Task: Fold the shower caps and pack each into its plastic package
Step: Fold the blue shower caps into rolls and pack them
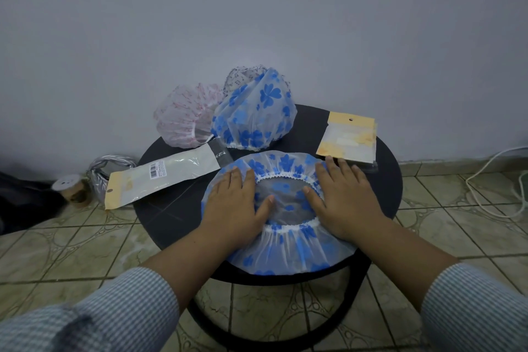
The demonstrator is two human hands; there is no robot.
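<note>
1. A round black counter [391,180] is standing on tiled floor against a plain wall.
2. The blue-flowered shower cap [281,251] is lying at its 6 o'clock edge, opening upward, overhanging the rim.
3. The left hand [234,203] and right hand [345,197] are pressing it flat, fingers straight, holding nothing.
4. Judgement: squeeze the air out before folding, and keep the elastic aligned.
5. At 12 o'clock, a dark-dotted cap [243,77] is sitting mostly hidden behind the puffed blue cap [254,111]; the label of the long package [163,177] at 9 o'clock is unreadable.

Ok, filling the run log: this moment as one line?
stage: flattening | blue-flowered cap: opening up | left hand, right hand: flat on it | packages: untouched
</note>
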